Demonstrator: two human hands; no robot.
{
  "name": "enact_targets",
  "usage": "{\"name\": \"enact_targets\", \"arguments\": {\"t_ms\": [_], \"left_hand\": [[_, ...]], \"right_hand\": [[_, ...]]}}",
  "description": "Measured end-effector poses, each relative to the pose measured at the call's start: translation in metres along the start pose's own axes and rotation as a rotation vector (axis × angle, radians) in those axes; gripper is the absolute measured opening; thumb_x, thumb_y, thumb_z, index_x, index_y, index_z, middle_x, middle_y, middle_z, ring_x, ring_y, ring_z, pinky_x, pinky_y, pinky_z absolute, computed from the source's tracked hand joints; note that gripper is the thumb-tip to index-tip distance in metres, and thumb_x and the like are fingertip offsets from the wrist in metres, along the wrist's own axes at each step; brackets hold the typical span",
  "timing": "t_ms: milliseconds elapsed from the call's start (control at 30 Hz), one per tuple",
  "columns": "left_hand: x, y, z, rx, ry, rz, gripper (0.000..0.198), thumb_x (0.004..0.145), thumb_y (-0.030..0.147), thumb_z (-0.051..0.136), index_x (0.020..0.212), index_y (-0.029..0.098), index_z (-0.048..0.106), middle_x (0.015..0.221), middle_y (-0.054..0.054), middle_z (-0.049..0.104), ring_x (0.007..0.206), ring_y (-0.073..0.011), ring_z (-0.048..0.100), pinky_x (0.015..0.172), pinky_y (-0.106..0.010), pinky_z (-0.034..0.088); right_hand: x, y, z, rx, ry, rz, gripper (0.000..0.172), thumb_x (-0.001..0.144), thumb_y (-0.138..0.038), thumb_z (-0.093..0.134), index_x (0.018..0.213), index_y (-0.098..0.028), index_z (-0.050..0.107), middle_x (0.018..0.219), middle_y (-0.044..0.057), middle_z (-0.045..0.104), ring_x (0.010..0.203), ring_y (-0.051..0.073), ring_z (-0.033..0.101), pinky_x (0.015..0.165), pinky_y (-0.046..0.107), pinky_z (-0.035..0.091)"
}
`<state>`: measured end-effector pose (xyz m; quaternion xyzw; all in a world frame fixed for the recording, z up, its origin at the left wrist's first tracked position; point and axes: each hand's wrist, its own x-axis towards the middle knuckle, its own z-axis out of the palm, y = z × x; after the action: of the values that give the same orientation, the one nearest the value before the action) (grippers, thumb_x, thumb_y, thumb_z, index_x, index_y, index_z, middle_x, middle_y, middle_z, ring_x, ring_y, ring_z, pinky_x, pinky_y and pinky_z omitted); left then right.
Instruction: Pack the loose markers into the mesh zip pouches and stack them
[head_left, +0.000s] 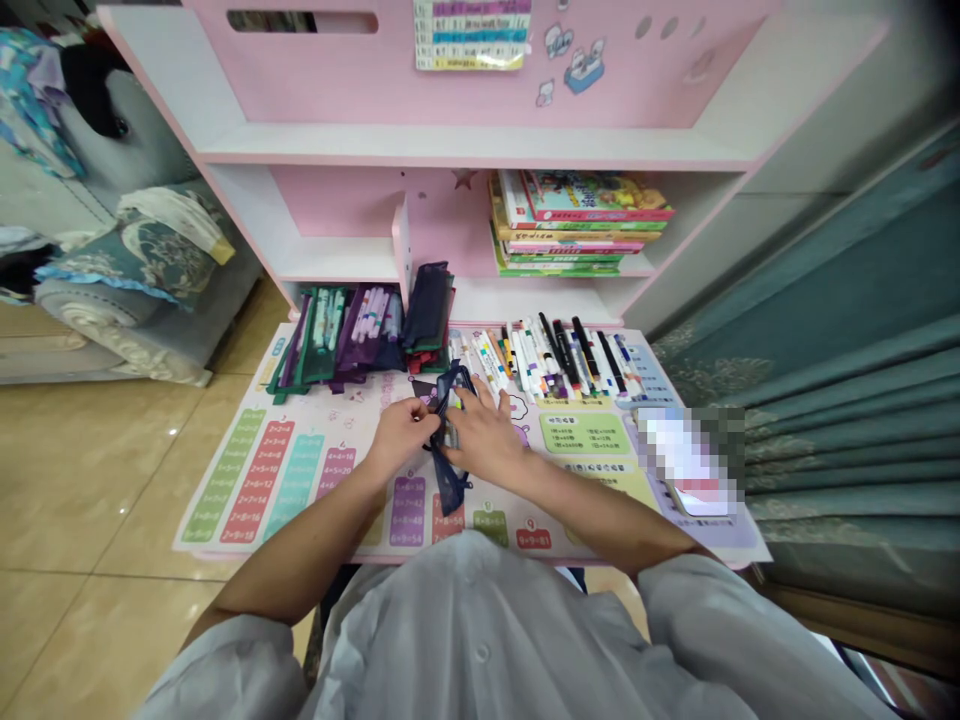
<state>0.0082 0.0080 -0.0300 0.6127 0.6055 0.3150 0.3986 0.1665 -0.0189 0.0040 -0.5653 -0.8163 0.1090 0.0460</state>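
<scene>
A dark blue mesh pouch (451, 490) is held near the middle of the surface (360, 412). Its upper part is largely covered by the hands, so its contents are hard to make out. Its edge is pinched narrowly by the fingers of the left hand (399, 440); the fingers of the right hand (487, 437) are spread over it, and whether anything is gripped by them cannot be told. Limp, sheer netting is left exposed below the hands.

To the right, slim, straight marker pens (529, 362) are heaped in a loose row, their print too small to be read. On the left, more pens are glimpsed through thin green and purple mesh pouches (360, 354), which are partly overlapped. A slab-shaped device (694, 465) is obscured by coarse pixels. Smooth-covered books (577, 240) are stacked behind, and a folded cloth curtain (847, 400) is cut off at the right.
</scene>
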Motion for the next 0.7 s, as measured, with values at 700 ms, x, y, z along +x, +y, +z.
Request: {"name": "enact_targets", "arguments": {"t_ms": [700], "left_hand": [[-0.002,0.011,-0.014,0.562,0.056,0.219,0.025,0.079,0.030,0.052,0.056,0.021,0.054,0.073,-0.005,0.068,0.077,-0.0205,0.063,0.075,-0.032,0.042]], "right_hand": [[0.063,0.074,0.034,-0.004,0.352,0.251,0.025,0.084,-0.036,0.060,0.083,-0.015,0.075,0.161,0.009,0.026,0.148,0.042,0.013,0.111,0.072,0.015]]}}
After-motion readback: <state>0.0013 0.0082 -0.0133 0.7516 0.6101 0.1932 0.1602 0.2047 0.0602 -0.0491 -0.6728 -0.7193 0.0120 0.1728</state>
